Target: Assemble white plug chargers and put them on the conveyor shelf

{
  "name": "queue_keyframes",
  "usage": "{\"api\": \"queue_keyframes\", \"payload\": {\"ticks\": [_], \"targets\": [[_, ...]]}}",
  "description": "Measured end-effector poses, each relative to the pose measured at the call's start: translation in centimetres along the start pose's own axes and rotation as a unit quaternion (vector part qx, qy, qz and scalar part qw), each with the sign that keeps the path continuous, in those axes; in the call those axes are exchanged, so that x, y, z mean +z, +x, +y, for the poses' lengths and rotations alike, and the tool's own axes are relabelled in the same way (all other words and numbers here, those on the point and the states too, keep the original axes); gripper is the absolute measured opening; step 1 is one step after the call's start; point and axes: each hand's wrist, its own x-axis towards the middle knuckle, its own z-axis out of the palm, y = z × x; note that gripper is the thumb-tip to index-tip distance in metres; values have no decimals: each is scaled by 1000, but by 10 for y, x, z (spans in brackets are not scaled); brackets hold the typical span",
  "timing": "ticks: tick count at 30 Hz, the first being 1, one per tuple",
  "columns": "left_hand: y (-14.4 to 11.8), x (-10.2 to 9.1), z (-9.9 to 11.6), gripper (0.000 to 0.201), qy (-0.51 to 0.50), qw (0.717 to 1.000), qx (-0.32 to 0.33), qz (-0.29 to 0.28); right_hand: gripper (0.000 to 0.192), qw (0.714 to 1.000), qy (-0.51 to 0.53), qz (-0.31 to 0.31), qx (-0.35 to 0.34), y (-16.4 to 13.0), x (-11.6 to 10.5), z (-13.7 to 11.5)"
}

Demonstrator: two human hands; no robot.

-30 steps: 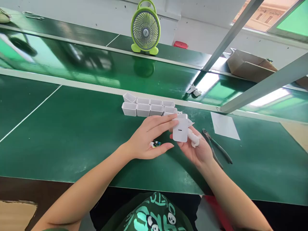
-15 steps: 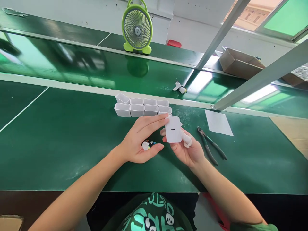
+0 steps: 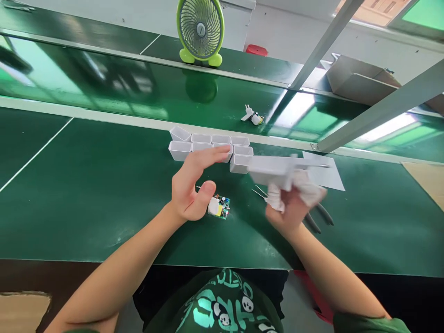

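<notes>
My left hand (image 3: 194,187) is raised over the green table with its fingers stretched and the thumb apart, holding nothing. Just beside its thumb lies a small circuit board (image 3: 224,210) with white and yellow parts. My right hand (image 3: 289,210) grips a white plastic plug housing (image 3: 270,169), smeared by motion and tilted on its side. Crumpled-looking white material (image 3: 275,199) covers part of the fingers; I cannot tell what it is. Two thin leads (image 3: 258,191) stick out to its left. Behind this hand show the handles of cutting pliers (image 3: 324,215); their jaws are hidden.
White plastic cases (image 3: 180,150) stand in two rows against the rail. A white paper sheet (image 3: 333,173) lies at the right. A plug with circuit parts (image 3: 255,116) rests on the glossy strip beyond. Farther back are a green fan (image 3: 201,30) and a cardboard box (image 3: 360,81).
My hands have moved apart. The right hand has swung the white plug housing to the right and turned it, while my left hand has let go of it and drawn back, uncovering the circuit board.
</notes>
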Motion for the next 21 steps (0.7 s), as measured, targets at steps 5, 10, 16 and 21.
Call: {"api": "queue_keyframes", "payload": {"ticks": [5, 10, 16, 21], "targets": [[2, -1, -1, 34, 17, 1000, -18, 15, 20, 956, -194, -193, -107, 2, 11, 14], [6, -6, -17, 34, 132, 983, -120, -39, 22, 990, -46, -123, -58, 5, 9, 4], [1, -9, -48, 38, 264, 933, -199, -146, 29, 923, 332, -57, 187, 10, -9, -29], [-2, -7, -50, 36, 295, 928, -176, -146, 31, 895, 392, -47, 208, 12, -10, -33]]}}
